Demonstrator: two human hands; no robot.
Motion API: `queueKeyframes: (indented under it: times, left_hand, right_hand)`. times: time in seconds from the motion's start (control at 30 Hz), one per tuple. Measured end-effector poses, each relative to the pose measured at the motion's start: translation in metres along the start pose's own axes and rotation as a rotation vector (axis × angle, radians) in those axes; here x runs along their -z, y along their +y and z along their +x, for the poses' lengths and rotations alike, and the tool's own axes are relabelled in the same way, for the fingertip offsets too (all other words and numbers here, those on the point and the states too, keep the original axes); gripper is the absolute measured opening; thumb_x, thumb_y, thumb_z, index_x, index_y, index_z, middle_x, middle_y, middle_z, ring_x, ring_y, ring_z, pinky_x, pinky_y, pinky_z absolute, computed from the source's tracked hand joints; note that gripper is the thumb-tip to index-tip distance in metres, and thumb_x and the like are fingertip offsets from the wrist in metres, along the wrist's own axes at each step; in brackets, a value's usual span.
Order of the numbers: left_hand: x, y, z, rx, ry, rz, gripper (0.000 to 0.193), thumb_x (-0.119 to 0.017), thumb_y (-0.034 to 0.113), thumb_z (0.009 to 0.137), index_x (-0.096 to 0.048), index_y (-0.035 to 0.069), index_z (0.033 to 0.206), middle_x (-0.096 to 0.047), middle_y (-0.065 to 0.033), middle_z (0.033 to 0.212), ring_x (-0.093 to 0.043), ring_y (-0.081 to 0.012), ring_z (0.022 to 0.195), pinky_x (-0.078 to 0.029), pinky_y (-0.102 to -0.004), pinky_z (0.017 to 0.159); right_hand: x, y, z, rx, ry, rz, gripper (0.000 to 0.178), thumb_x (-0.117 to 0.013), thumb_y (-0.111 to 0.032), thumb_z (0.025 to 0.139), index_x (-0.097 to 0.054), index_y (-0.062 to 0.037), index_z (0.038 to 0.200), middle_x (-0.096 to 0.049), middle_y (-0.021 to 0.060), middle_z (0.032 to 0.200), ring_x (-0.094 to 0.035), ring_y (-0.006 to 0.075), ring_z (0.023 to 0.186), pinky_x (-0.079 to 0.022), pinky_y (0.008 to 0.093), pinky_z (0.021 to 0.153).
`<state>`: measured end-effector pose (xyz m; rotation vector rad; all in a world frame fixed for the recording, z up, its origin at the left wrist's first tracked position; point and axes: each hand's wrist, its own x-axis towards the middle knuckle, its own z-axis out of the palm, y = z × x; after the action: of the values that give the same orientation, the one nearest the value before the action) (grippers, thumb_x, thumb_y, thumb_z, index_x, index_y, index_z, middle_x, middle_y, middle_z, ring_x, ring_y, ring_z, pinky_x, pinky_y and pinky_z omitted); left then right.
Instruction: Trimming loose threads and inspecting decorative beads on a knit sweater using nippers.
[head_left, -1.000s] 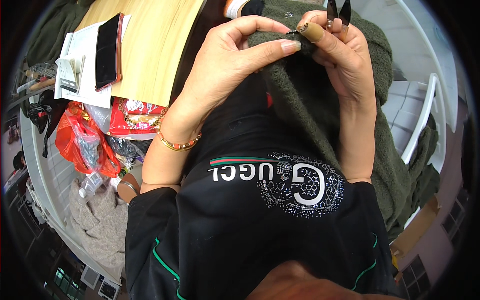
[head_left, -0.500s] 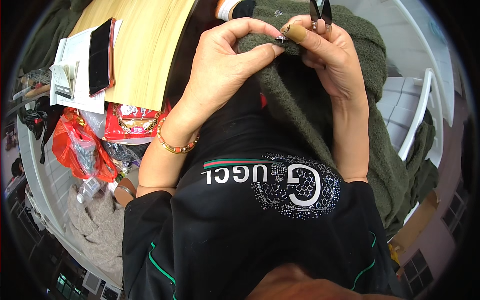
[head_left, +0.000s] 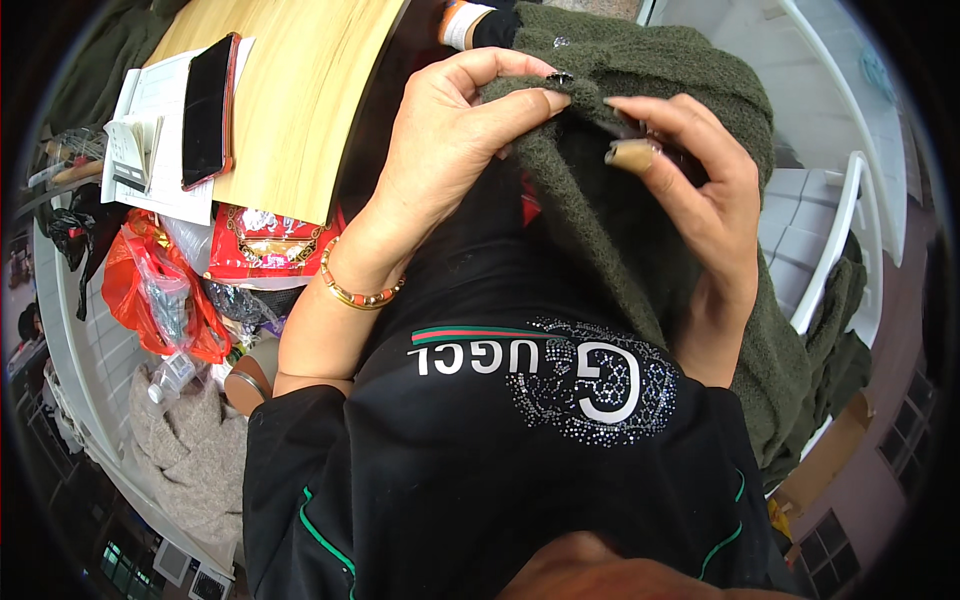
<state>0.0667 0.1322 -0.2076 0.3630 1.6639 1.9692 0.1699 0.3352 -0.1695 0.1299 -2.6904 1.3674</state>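
A dark green knitted garment [head_left: 690, 75] lies over my lap and up past both hands. My left hand [head_left: 450, 125] pinches its edge between thumb and forefinger, beside a small dark, shiny button [head_left: 561, 77]. Another small shiny piece [head_left: 561, 42] shows farther up the knit. Just to the right, my right hand [head_left: 710, 195] hovers near that edge, with a tan cover [head_left: 632, 154] on its thumb. Small dark thread snips [head_left: 628, 129] are held in its fingers, blurred and partly hidden, pointing toward the pinched edge.
On the left, a wooden tabletop [head_left: 285, 90] bears a phone [head_left: 208, 112] on papers [head_left: 165, 75]. Below it are a red packet [head_left: 262, 262], a red plastic bag [head_left: 130, 285], a clear bottle [head_left: 172, 375] and a beige knit [head_left: 190, 450]. A white plastic frame [head_left: 835, 245] stands at right.
My right hand has moved away from the button, down and to the right. The snips have swung from pointing up to pointing toward the garment's edge. My left hand keeps its pinch.
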Motion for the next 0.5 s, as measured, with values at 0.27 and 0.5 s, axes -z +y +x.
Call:
queueKeyframes:
  times: [0.27,0.5]
  left_hand:
    - [-0.006,-0.003,-0.001,-0.115,0.0,-0.015,0.019,-0.072,0.006,0.087,-0.07,-0.004,0.103,-0.07,-0.0015,0.086,-0.062,-0.0031,0.077,-0.051,-0.0184,0.07]
    - [-0.009,-0.004,-0.004,-0.134,0.012,0.022,0.017,-0.072,0.004,0.087,-0.07,-0.003,0.102,-0.07,-0.0013,0.085,-0.061,-0.0022,0.075,-0.05,-0.0178,0.065]
  right_hand:
    - [-0.014,-0.006,0.003,0.172,0.173,-0.096,0.033,-0.072,0.001,0.079,-0.074,-0.0061,0.111,-0.059,0.0042,0.076,-0.057,0.012,0.065,-0.046,0.0256,0.059]
    - [-0.021,-0.004,0.003,0.129,0.249,-0.135,0.03,-0.073,0.001,0.078,-0.075,-0.0056,0.107,-0.059,0.0047,0.073,-0.057,0.0138,0.061,-0.046,0.0269,0.056]
